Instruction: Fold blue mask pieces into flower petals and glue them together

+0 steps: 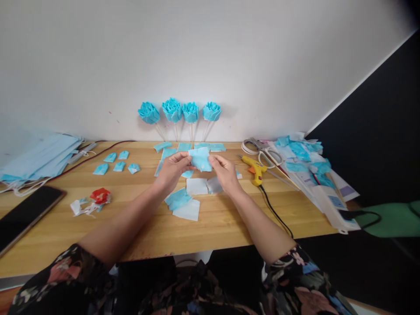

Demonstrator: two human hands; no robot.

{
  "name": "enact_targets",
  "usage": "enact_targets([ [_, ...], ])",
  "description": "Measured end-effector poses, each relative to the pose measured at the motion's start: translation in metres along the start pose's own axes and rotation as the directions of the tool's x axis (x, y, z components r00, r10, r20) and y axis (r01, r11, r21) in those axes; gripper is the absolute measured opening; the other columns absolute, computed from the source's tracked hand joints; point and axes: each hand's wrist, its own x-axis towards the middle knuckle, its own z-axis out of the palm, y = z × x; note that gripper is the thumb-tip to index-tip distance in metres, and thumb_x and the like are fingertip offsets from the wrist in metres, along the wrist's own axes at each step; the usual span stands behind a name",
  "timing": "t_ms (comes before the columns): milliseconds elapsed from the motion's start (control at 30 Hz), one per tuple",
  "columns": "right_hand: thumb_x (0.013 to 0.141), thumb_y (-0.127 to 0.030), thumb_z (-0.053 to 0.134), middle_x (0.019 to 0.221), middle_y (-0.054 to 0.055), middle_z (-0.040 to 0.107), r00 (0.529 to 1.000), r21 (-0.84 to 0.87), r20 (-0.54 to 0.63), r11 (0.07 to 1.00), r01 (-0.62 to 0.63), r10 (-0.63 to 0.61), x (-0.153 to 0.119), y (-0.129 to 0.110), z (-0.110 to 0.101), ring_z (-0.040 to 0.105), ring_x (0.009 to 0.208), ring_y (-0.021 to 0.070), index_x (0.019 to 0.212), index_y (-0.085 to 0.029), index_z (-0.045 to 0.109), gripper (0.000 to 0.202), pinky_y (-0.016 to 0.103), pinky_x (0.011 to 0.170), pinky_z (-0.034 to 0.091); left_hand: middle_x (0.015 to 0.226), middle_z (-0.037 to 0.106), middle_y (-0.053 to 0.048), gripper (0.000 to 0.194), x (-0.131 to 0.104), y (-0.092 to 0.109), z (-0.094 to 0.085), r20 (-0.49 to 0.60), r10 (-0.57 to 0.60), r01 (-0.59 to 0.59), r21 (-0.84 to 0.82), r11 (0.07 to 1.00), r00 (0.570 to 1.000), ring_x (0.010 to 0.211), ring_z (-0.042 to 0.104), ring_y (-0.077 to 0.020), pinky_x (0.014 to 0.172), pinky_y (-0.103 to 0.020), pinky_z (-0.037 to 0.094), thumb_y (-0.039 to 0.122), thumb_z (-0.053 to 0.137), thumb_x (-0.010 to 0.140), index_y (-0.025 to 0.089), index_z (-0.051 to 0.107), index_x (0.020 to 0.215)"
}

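Note:
My left hand (pixel 173 170) and my right hand (pixel 225 173) both pinch a small light-blue fabric square (pixel 200 158), held just above the wooden table (pixel 138 227). The left fingers grip its left edge, the right fingers its right edge. Under and in front of the hands lie cut blue and white fabric squares (pixel 183 203). More blue pieces (pixel 183 148) lie behind the hands. Several blue fabric roses on sticks (pixel 180 110) lean against the wall.
A yellow glue gun (pixel 254 167) with a black cord lies right of my hands, scissors (pixel 262 151) and a pile of blue scraps (pixel 302 157) beyond. Small folded blue petals (pixel 116 162), a red scrap (pixel 100 195), a phone (pixel 26 214) and stacked face masks (pixel 36 157) lie left.

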Motion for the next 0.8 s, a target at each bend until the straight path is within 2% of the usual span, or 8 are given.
enact_targets([
  [133, 0.092, -0.058, 0.058, 0.065, -0.001, 0.054, 1.000, 0.061, 0.025, 0.998, 0.017, -0.019, -0.001, 0.002, 0.000, 0.046, 0.064, 0.0133, 0.064, -0.022, 0.063, 0.047, 0.025, 0.063, 0.041, 0.071, 0.065, 0.001, 0.020, -0.002, 0.000, 0.001, 0.015, -0.001, 0.000, 0.035, 0.999, 1.000, 0.070, 0.067, -0.0138, 0.078, -0.033, 0.058, 0.033, 0.079, 0.075, 0.016, 0.070, 0.081],
  [333, 0.084, -0.049, 0.071, 0.068, -0.003, 0.059, 1.000, 0.020, -0.014, 1.000, 0.002, -0.002, -0.003, -0.004, 0.002, 0.049, 0.064, 0.0125, 0.077, -0.022, 0.072, 0.027, 0.024, 0.061, 0.041, 0.071, 0.064, 0.001, 0.023, -0.005, 0.000, 0.004, 0.031, 0.021, -0.023, 0.051, 0.998, 0.999, 0.069, 0.065, -0.0129, 0.072, -0.031, 0.057, 0.034, 0.079, 0.076, 0.014, 0.069, 0.080],
  [567, 0.086, -0.048, 0.064, 0.066, -0.003, 0.056, 0.997, -0.141, -0.065, 0.989, 0.042, -0.052, -0.003, -0.005, 0.002, 0.046, 0.062, 0.0119, 0.079, -0.020, 0.069, 0.030, 0.024, 0.059, 0.038, 0.067, 0.062, 0.001, 0.027, -0.005, 0.002, 0.006, 0.029, 0.009, -0.010, 0.030, 0.999, 1.000, 0.066, 0.064, -0.0130, 0.072, -0.030, 0.057, 0.037, 0.080, 0.074, 0.013, 0.066, 0.075],
  [800, 0.086, -0.046, 0.062, 0.064, -0.002, 0.055, 0.996, -0.198, -0.064, 0.979, 0.051, -0.065, -0.004, -0.008, 0.004, 0.045, 0.060, 0.0122, 0.080, -0.020, 0.070, 0.027, 0.025, 0.057, 0.038, 0.071, 0.062, 0.000, 0.025, -0.005, -0.001, 0.005, 0.020, 0.012, -0.013, 0.082, 0.997, 1.000, 0.070, 0.064, -0.0143, 0.073, -0.031, 0.057, 0.037, 0.075, 0.079, 0.015, 0.066, 0.076],
])
